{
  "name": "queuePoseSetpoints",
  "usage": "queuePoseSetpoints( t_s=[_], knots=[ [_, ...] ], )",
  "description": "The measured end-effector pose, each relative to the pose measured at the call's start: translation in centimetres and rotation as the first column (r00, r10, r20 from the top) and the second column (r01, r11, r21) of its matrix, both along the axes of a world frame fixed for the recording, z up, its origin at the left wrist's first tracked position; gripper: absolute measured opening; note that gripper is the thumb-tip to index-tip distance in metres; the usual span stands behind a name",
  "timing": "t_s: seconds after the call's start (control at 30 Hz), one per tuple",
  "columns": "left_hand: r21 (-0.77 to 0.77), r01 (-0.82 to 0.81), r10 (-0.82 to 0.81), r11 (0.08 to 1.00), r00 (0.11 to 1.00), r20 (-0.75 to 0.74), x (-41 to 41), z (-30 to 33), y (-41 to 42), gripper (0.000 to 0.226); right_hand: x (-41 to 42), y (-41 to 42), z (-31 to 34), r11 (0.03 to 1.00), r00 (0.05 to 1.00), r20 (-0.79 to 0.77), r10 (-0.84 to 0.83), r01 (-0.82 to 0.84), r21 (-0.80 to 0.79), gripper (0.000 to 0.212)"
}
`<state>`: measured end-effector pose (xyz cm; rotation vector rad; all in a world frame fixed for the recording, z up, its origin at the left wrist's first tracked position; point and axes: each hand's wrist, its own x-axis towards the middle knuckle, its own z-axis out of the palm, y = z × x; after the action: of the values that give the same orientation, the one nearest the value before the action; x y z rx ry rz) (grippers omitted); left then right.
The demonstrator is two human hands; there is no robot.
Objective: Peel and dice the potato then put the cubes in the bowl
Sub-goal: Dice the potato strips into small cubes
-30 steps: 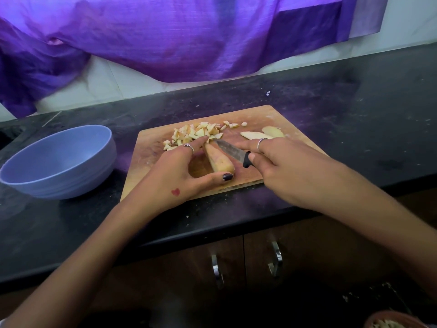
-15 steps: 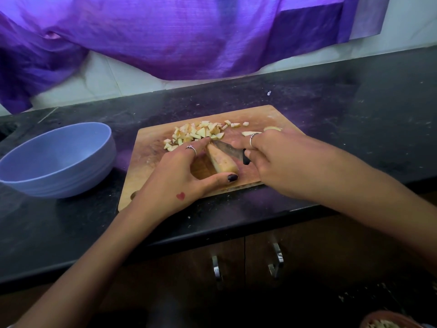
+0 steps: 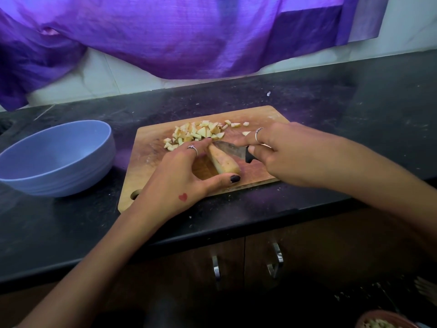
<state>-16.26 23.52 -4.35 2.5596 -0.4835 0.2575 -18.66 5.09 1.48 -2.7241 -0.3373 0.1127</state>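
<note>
A long peeled potato piece [image 3: 223,162] lies on the wooden cutting board [image 3: 151,152]. My left hand [image 3: 182,176] holds it between fingertips at its far end and thumb at its near end. A black-handled knife [image 3: 233,150] is gripped by my right hand [image 3: 290,152], its blade laid across the far end of the piece. A heap of potato cubes [image 3: 197,133] sits at the back of the board. The blue bowl [image 3: 54,157] stands empty to the left of the board.
The board lies on a black counter [image 3: 354,119] near its front edge. Purple cloth [image 3: 189,34] hangs over the back wall. Cabinet handles [image 3: 275,259] are below the counter. A brown bowl [image 3: 387,320] shows at the bottom right corner.
My right hand has moved left and forward over the potato slices at the right, hiding them, and the knife blade has come onto the far end of the held piece.
</note>
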Motion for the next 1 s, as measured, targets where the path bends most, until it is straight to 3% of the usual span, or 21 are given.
queuePoseSetpoints(
  t_s=[0.43,0.6,0.73,1.0],
  knots=[
    [-0.042,-0.003,0.0,0.999,0.998,-0.056,-0.2,0.4,-0.3,0.11,0.2,1.1,-0.5,0.993,1.0,0.007,0.004,-0.003,-0.121,0.028],
    [-0.016,-0.001,0.0,1.0,0.998,-0.057,-0.2,0.4,-0.3,0.093,0.2,2.1,-0.2,0.991,0.999,-0.007,0.034,-0.034,-0.131,0.036],
    [-0.013,0.0,-0.001,1.0,1.0,-0.031,-0.2,0.5,-0.3,0.084,0.7,2.4,-0.1,0.986,0.999,-0.012,0.051,-0.052,-0.155,0.03],
    [-0.016,0.028,-0.028,0.999,1.0,-0.013,-0.1,0.2,-0.3,0.089,0.6,1.5,2.3,0.948,0.993,-0.116,0.003,-0.04,-0.315,0.027]
  ],
)
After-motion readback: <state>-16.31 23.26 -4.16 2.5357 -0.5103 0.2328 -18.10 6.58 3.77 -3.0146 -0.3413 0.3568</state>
